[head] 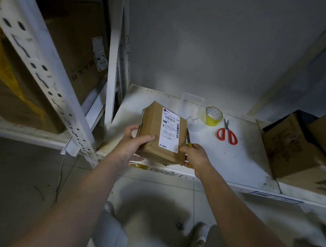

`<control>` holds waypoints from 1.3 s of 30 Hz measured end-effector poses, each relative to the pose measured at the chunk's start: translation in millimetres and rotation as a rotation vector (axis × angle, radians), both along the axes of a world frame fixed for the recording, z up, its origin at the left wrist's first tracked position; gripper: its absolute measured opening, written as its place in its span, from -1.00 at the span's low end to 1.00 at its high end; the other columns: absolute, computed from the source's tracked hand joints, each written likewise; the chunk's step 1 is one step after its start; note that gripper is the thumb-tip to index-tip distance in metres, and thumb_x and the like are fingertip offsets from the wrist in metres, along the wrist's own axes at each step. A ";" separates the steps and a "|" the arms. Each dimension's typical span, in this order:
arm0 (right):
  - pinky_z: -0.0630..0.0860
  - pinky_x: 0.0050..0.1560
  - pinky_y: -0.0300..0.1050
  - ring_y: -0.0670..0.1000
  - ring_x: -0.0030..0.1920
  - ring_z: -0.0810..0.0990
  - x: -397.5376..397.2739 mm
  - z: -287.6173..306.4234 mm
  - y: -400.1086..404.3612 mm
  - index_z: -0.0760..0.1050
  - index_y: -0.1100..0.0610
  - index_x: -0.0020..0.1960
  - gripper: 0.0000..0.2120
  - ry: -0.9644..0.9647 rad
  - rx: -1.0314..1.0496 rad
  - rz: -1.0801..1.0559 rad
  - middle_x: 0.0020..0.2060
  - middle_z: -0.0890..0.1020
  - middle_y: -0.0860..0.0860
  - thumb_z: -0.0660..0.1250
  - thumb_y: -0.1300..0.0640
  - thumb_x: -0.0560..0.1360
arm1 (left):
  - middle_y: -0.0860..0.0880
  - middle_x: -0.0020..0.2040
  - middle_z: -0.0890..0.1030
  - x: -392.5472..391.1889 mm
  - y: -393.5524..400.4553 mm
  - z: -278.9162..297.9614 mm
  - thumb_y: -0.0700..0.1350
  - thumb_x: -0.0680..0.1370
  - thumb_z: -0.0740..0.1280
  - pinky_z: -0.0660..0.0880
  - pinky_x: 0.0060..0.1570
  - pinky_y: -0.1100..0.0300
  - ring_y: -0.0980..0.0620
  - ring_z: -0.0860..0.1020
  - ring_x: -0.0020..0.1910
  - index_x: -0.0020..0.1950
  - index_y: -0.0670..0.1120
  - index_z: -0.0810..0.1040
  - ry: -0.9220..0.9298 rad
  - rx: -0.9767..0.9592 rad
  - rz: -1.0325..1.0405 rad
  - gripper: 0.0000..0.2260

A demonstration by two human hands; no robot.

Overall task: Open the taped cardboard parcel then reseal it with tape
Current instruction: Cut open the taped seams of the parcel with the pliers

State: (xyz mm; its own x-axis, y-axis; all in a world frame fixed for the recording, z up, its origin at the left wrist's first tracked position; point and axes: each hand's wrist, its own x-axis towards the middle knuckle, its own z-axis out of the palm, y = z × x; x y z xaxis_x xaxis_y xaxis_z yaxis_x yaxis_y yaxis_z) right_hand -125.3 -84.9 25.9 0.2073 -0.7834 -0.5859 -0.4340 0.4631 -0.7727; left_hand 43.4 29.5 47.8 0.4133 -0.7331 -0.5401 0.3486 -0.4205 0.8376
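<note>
Parcel (162, 131) of brown cardboard, with a white shipping label (170, 130) on its upper face, sits tilted at the front edge of a white shelf (236, 159), held between two bare hands. The left hand (133, 142) grips the parcel's left side, thumb on top and fingers (135, 127) curled round the far edge. The right hand (193, 155) is closed round a yellow-handled knife (188, 139), whose dark blade runs up along the parcel's right edge, touching or just beside it.

The step in hand looks like slitting the tape along that right seam. To do it well, the left hand should brace the parcel firmly while keeping its fingers away from the blade's path. The blade should go in shallow, cutting only tape and sparing whatever is inside, and should travel away from the body.

Behind the parcel, well apart, lie a roll of yellow tape (213, 116), red-handled scissors (227, 133) and a clear plastic tub (193, 111). They are ready for resealing.

Much is hard to make out. The tape on the parcel cannot be seen, so whether any is cut is unclear. The blade tip and most of the handle are hidden by the parcel and the hand. The label's print is too small to read. More cardboard boxes (294, 144) at the right are cut off by the frame.
</note>
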 end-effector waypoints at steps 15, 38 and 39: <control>0.54 -0.08 -0.11 0.02 0.01 0.60 4.1 28.4 -8.4 0.46 0.09 0.00 -0.62 -0.423 0.116 -0.395 0.00 0.60 0.04 0.27 -0.23 0.48 | -0.06 0.26 0.36 -19.8 -5.9 6.7 0.00 0.20 0.53 0.46 0.07 0.07 -0.08 0.34 0.21 0.46 -0.08 0.19 -1.495 0.009 -0.323 -0.10; 0.56 0.09 0.04 0.07 0.07 0.58 -18.0 -23.8 -1.8 0.47 0.10 -0.07 -0.97 -0.103 0.055 -0.244 0.04 0.60 0.10 0.25 0.19 0.52 | 0.02 0.17 0.55 -41.1 -4.6 -52.8 0.01 0.40 0.45 0.41 0.09 -0.04 -0.11 0.45 0.13 0.30 0.12 0.49 -1.587 0.123 -0.435 -0.54; 0.55 0.09 0.02 0.06 0.03 0.59 -22.1 -21.9 -0.5 0.48 0.11 -0.04 -0.97 -0.090 0.033 -0.233 0.01 0.60 0.08 0.29 0.17 0.51 | 0.03 0.21 0.51 -42.9 -6.9 -52.2 0.03 0.45 0.39 0.33 0.15 -0.03 -0.09 0.41 0.18 0.34 0.15 0.45 -1.593 0.138 -0.444 -0.56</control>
State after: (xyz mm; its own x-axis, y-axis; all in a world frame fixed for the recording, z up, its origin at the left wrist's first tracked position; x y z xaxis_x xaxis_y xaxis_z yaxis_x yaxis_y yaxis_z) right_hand -147.4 -85.3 4.0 0.0757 -0.7967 -0.5996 -0.2427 0.5685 -0.7860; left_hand 0.5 22.6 -4.4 0.3644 -0.9227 0.1255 -0.9250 -0.3431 0.1633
